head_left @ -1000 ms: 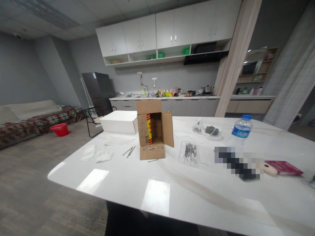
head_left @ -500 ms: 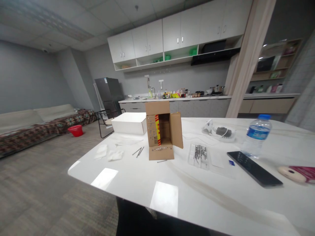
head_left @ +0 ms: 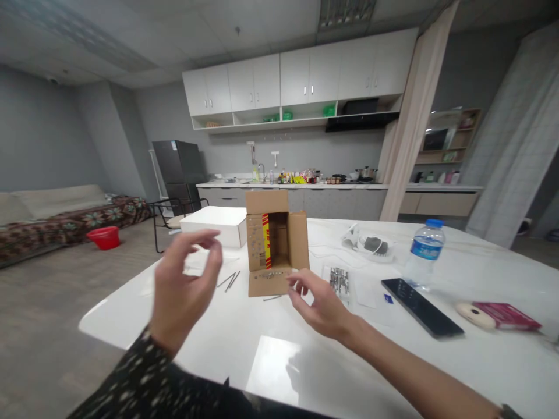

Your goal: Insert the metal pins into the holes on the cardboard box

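A small brown cardboard box [head_left: 276, 240] lies on its side on the white table [head_left: 375, 355], its flaps open toward me and a row of nails stuck in the bottom flap. My left hand [head_left: 183, 291] is raised above the table left of the box, fingers loosely curled and apart, holding nothing. My right hand [head_left: 321, 305] hovers low just in front of the box's right corner, fingers apart and empty. A loose nail [head_left: 272, 298] lies in front of the box. A clear tray of nails [head_left: 339, 279] sits just right of my right hand.
A white box [head_left: 216, 224] stands behind the cardboard box. Two loose nails [head_left: 230, 280] lie to its left. On the right are a water bottle [head_left: 423, 252], a black phone [head_left: 421, 298], a red booklet [head_left: 504, 315] and a white cable bundle [head_left: 369, 241]. A kitchen counter runs behind.
Both my hands have come up into view in front of the box; no hand showed before. The view has swung slightly. Objects on the table have not moved.
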`<state>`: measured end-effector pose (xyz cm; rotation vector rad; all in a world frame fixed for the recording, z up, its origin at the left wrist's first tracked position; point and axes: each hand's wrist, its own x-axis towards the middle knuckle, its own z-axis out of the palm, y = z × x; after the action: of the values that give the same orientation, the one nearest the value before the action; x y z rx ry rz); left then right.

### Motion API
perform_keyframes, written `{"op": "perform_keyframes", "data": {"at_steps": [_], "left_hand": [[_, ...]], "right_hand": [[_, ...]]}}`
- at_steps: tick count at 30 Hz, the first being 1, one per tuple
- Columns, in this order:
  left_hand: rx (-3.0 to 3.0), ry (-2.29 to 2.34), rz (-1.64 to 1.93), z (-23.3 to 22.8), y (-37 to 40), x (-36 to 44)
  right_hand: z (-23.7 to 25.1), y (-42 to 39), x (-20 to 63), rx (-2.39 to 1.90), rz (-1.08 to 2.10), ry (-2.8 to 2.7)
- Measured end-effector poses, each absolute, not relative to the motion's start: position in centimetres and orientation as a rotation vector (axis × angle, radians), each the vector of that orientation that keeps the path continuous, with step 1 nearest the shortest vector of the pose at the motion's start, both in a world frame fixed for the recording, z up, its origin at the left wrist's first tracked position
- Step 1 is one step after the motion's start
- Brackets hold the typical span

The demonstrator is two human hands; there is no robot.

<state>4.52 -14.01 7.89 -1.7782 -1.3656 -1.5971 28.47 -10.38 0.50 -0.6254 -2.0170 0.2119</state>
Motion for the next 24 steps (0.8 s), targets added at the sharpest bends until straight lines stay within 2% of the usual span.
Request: {"op": "perform_keyframes", "data": {"at_steps": [4, 9, 16, 24], "left_hand": [[-2.011, -1.572, -1.358, 0.8, -8.3, 4.9], [-2.032, -1.790, -1.143, -6.6, -4.4, 5.2], [-2.152, -1.645, -0.997, -7.8, -3.8, 6.0], [-2.223, -1.456, -0.902, -8.0, -2.4, 5.7]], "right_hand": [[-5.4, -6.3, 27.4, -0.807, 0.211, -2.187], [-6.8, -5.0, 25.6, -0.946, 0.189, -2.229], [-8.4, -5.0, 23.7, -0.874, 0.120, -2.306], [-9.9, -5.1, 23.7, -0.829, 0.276, -2.249]]}}
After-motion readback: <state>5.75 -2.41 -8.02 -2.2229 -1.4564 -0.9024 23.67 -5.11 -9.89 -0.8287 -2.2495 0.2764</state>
